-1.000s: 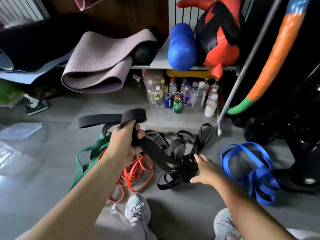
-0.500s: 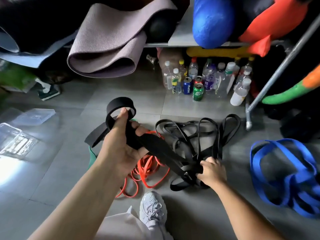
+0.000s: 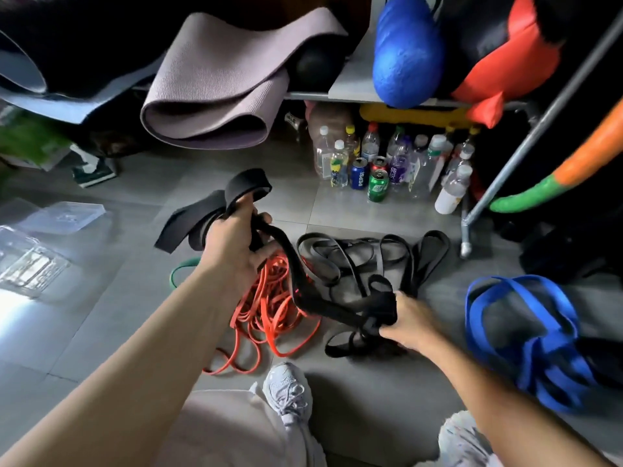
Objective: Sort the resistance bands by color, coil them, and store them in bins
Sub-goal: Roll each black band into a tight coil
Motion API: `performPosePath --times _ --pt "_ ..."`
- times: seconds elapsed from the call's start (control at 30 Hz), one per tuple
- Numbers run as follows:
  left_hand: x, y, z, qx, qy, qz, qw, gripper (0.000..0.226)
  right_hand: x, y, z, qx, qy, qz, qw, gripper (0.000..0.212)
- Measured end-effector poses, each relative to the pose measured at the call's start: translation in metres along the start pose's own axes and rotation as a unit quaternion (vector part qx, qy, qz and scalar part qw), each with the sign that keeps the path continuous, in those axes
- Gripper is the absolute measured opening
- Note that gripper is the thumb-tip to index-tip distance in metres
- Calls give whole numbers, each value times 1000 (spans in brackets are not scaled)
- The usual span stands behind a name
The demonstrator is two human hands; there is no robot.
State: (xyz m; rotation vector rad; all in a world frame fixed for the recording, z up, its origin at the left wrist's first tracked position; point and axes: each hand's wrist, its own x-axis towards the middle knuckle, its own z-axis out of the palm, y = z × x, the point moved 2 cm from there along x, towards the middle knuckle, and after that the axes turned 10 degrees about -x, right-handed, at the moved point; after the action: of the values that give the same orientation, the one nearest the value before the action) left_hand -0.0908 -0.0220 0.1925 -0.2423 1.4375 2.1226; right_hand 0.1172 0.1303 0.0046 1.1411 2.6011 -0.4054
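My left hand [image 3: 232, 246] grips a wide black resistance band [image 3: 293, 264], whose loops stick out above and to the left of the fist. The band runs down to my right hand [image 3: 403, 320], which holds its other folded part just above the floor. Behind it lies a tangle of black bands [image 3: 371, 257]. A pile of thin orange bands [image 3: 269, 311] sits under my left wrist, with a green band [image 3: 177, 269] peeking out at its left. Blue bands [image 3: 526, 335] lie heaped on the floor at the right.
Clear plastic bins [image 3: 33, 264] and a lid [image 3: 67, 214] lie on the grey tile floor at left. Bottles and cans [image 3: 387, 163] stand under a shelf holding a rolled purple mat [image 3: 219, 85]. A metal rack leg [image 3: 467, 244] stands at right. My shoes [image 3: 290, 392] are at the bottom.
My right hand has gathered more of the black band and lifted it slightly. My left hand has stayed raised with its loops. The camera has moved closer and a little to the left.
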Motion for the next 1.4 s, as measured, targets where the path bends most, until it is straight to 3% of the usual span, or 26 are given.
performPosePath --times 0.1,0.17,0.33,0.47,0.53,0.6,0.67,0.73,0.87,0.93,1.0,1.07,1.17,1.3,1.4 --pt "-2 3 -2 76 0 28 997 22 -20 6 -52 12 -41 -64 997 104" --pt "-8 1 -1 105 -19 31 994 20 -37 4 -84 -39 -24 -129 991 110" --pt "-22 -8 -2 99 -13 41 994 18 -64 11 -146 -118 73 -140 980 94" --pt "-23 -12 -4 107 23 44 993 16 -82 18 -163 -31 131 -103 986 64" --pt "-21 -15 -5 123 25 38 991 17 -84 19 -164 48 118 -97 987 61" --pt "-19 -18 -4 123 26 30 992 5 -86 20 -165 118 61 -86 987 73" --pt "-16 -17 -3 99 39 34 994 11 -87 22 -158 70 -32 -73 994 99" --pt "-16 -16 0 47 46 49 997 6 -90 24 -149 -28 -63 -66 995 108" --pt "-15 -13 3 -2 54 70 996 14 -92 22 -161 55 5 -84 995 76" --pt "-11 -15 0 76 71 76 992 17 -92 26 -162 12 5 -76 997 63" --pt "-5 -19 -3 144 71 75 984 15 -92 29 -164 83 -3 -85 993 54" --pt "-3 -23 -7 201 56 55 976 15 -94 29 -172 246 24 -127 961 45" --pt "-6 -28 -8 298 8 43 954 18 -95 36 -188 413 92 -130 897 52" --pt "-14 -37 -4 358 -54 25 932 10 -99 38 -202 532 114 -128 829 52" --pt "-21 -46 -1 449 -89 24 889 17 -101 31 -213 585 107 -142 791 48"
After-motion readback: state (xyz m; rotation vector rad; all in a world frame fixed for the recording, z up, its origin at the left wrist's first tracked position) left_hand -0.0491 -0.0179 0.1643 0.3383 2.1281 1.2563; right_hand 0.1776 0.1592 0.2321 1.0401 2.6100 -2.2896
